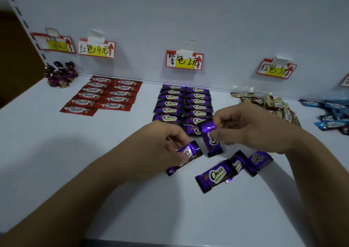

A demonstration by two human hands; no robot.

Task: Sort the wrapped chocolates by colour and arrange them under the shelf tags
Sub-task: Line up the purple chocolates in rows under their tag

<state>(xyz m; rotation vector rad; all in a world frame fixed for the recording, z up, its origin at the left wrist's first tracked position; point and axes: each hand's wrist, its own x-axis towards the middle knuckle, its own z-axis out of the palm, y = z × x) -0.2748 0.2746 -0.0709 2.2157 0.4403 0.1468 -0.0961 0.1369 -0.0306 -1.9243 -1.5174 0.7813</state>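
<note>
My left hand [166, 141] pinches one purple wrapped chocolate [186, 157] just above the shelf. My right hand [245, 122] pinches another purple chocolate [211, 139], held upright. Three loose purple chocolates [215, 175] lie on the white shelf [113, 190] in front of my right hand. Behind my hands, two neat columns of purple chocolates [184, 103] sit under the purple tag [184, 60]. Two columns of red chocolates [105, 95] lie under the red tag [96, 48].
A heap of gold and cream chocolates [273, 103] lies under the pink tag [276, 69]. Blue chocolates [332, 112] are piled at the far right. Dark twist-wrapped sweets [60, 74] sit under the far-left tag [52, 42]. The shelf's back wall stands right behind all rows.
</note>
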